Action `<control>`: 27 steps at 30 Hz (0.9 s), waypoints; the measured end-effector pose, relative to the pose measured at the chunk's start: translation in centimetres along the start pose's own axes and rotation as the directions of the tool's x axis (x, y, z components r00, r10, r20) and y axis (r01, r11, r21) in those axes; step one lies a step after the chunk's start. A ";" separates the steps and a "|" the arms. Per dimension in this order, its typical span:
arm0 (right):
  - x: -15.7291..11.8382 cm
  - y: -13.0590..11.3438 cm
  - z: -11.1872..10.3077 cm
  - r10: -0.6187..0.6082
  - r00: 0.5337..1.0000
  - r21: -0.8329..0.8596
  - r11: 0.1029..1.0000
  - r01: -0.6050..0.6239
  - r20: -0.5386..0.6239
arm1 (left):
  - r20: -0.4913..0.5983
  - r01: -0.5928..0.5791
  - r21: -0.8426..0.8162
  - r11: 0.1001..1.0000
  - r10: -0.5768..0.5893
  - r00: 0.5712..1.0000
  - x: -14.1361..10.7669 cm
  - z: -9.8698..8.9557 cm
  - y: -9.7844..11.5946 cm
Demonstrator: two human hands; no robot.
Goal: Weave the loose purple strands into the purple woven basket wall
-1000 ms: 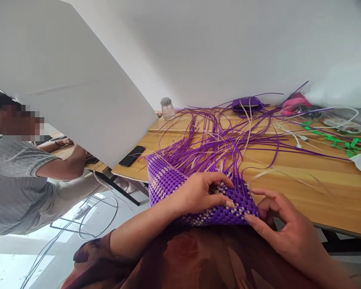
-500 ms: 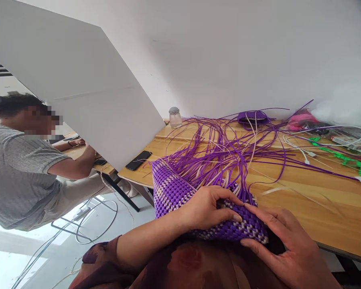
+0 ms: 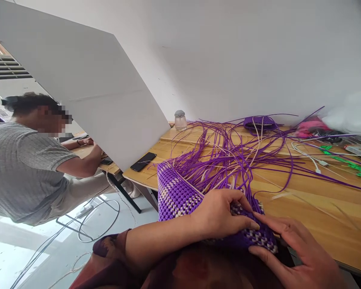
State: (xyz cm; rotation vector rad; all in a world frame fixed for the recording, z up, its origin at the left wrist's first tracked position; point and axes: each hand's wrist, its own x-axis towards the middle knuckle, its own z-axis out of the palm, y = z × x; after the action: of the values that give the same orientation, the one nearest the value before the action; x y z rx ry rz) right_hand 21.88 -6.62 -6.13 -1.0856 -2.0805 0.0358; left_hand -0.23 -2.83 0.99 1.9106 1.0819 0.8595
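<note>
A purple and cream woven basket leans at the table's front edge against my body, its long unwoven strips fanning out over the tabletop. My left hand lies across its near side, thumb and bent forefinger gripping the weave close to the strips. Around the right-hand corner, my right hand has its thumb below and forefinger above, holding that end. The two forefingertips almost meet at the upper edge. Some of the weave is hidden under my hands.
Wooden table in front. On it are a black phone, a bottle, a small purple woven piece, white cable and green strip. A white partition stands left; beyond it sits another person.
The whole view has shifted, so most things appear slightly farther right and lower. Both hands keep their hold on the basket, with little visible change in the fingers.
</note>
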 end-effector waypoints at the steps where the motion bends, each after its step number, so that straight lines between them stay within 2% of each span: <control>1: 0.1 0.0 -0.1 0.003 1.000 -0.011 1.000 -0.003 -0.006 | -0.001 0.007 0.002 1.000 -0.007 1.000 0.2 0.1 0.2; 8: 1.2 -0.6 -1.1 0.023 0.999 0.021 1.000 -0.022 -0.042 | -0.006 -0.096 0.067 0.993 0.097 0.995 0.4 0.4 -0.2; 16: 1.6 -1.5 -0.6 0.056 0.998 0.053 0.997 -0.055 -0.016 | -0.001 -0.039 0.048 0.998 0.039 0.999 0.1 0.8 -1.0; 21: 1.8 -2.5 -0.9 0.182 0.983 0.062 0.981 -0.184 0.039 | 0.006 0.083 0.102 0.991 -0.084 0.996 -0.1 0.5 -0.4; 27: 2.3 -3.8 -1.3 0.353 0.921 0.106 0.922 -0.372 0.163 | 0.078 0.104 0.148 0.983 -0.117 0.990 0.0 0.1 -0.2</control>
State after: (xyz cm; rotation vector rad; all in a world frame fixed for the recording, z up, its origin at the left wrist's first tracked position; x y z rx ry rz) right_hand 19.36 -7.80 -2.44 -1.4051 -1.9365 0.4432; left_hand -0.21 -2.80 0.71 1.9653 1.2132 0.6465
